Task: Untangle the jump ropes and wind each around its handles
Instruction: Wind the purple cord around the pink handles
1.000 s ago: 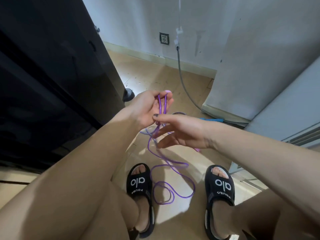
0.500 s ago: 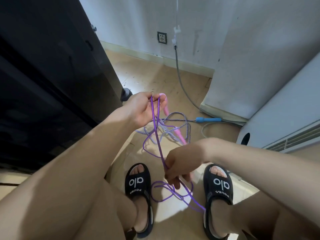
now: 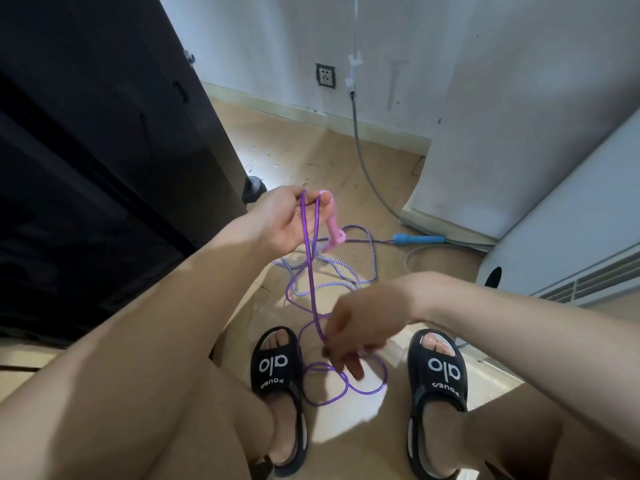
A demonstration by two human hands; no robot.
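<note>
My left hand is raised and holds a pink handle with a loop of the purple rope hanging over its fingers. The purple cord runs down to my right hand, which pinches it low between my feet. More purple loops lie on the floor below that hand. A second rope, striped blue and white, lies tangled on the floor behind, with its blue handle to the right.
A black cabinet stands close on the left. A white appliance and a vented white unit stand on the right. A grey hose runs down the wall past a socket. My feet wear black sandals.
My right hand slid from just under my left hand down along the purple cord to between my feet, stretching the cord. My left hand stayed raised.
</note>
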